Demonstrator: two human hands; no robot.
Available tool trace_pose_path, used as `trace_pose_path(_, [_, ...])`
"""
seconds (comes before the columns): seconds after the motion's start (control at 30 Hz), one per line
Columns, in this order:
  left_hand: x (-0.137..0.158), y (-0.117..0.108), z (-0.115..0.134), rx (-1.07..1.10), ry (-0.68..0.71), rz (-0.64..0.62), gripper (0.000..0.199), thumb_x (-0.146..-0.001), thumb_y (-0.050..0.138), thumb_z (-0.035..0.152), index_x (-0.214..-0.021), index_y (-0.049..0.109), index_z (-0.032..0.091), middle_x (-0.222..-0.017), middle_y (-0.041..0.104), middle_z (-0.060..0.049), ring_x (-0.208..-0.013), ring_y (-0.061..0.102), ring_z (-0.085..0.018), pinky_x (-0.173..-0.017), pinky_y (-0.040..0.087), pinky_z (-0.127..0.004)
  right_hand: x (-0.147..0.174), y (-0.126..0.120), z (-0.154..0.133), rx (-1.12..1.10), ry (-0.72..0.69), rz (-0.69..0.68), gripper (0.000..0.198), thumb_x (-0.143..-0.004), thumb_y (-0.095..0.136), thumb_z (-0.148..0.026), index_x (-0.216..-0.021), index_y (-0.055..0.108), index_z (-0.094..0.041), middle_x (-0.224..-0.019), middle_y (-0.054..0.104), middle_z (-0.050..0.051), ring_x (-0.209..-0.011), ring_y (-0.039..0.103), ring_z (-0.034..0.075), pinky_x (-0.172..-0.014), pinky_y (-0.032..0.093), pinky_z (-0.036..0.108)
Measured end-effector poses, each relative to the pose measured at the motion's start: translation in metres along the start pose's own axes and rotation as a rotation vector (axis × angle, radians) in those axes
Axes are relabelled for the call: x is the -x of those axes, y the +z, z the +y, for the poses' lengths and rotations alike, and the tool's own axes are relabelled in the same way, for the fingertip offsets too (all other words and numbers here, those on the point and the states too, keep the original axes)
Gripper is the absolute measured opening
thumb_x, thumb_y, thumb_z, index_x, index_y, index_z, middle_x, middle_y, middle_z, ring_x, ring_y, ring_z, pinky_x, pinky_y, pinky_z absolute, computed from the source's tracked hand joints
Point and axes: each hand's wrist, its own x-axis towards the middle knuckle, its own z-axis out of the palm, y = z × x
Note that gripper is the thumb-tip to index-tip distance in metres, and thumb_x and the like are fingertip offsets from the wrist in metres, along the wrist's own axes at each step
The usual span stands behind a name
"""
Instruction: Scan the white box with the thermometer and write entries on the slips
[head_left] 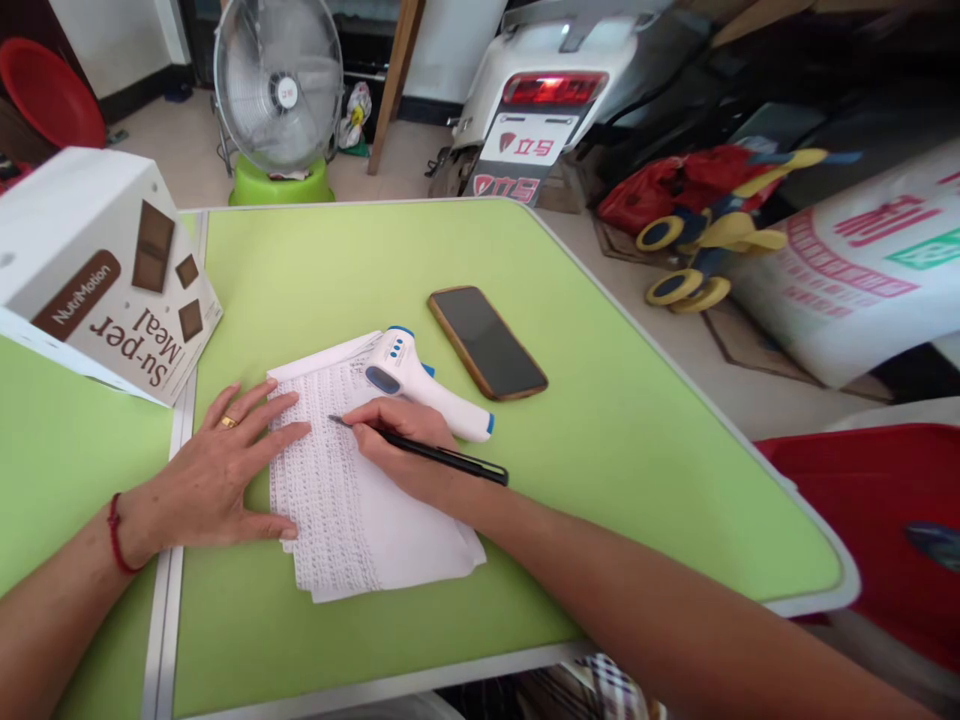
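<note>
Sheets of paper [420, 545] covered partly in rows of handwriting lie on the green table. My left hand [225, 465] rests flat on their left edge, fingers spread, with a ring on one finger. Between the fingers of my right hand [405, 445] is a black pen [450, 458], its tip at the written lines. A white and blue infrared thermometer [439, 400] lies across the top of the paper, just beyond my right hand. Farther right sits a smartphone [487, 342] in a brown case, its screen dark.
A white "Su-per Meal" box [97, 270] stands on the table [637, 480] at the left. Beyond the table are a fan [277, 85] on a green stool, a white scooter [551, 110], and a child's tricycle [712, 235]. A red chair [870, 500] stands at the right.
</note>
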Motion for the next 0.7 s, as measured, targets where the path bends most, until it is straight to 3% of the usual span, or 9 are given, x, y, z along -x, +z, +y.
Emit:
trace_pose_path(0.33, [-0.0015,-0.0016,0.0000,0.009,-0.014,-0.030,0.088,-0.080,0.051,0.079,-0.143,0.042,0.019,-0.151,0.038,-0.018,-0.144,0.026,-0.041,-0.114,0.019,-0.064,0.0000,0.0015,0.0003,-0.001,0.028,0.099,0.018,-0.074,0.055,-0.019,-0.078,0.073,-0.020,-0.068,0.072,0.001,-0.061,0.065,0.014,-0.057,0.051,0.025])
trace_pose_path(0.7, [0.0000,0.0007,-0.0012,0.027,-0.019,-0.016,0.088,-0.079,0.054,0.078,-0.145,0.037,0.023,-0.153,0.037,-0.017,-0.144,0.026,-0.040,-0.116,0.017,-0.063,-0.0014,-0.0027,-0.0005,0.019,0.016,-0.023,0.017,-0.072,0.056,-0.016,-0.077,0.072,-0.020,-0.065,0.071,0.000,-0.054,0.061,0.012,-0.049,0.046,0.023])
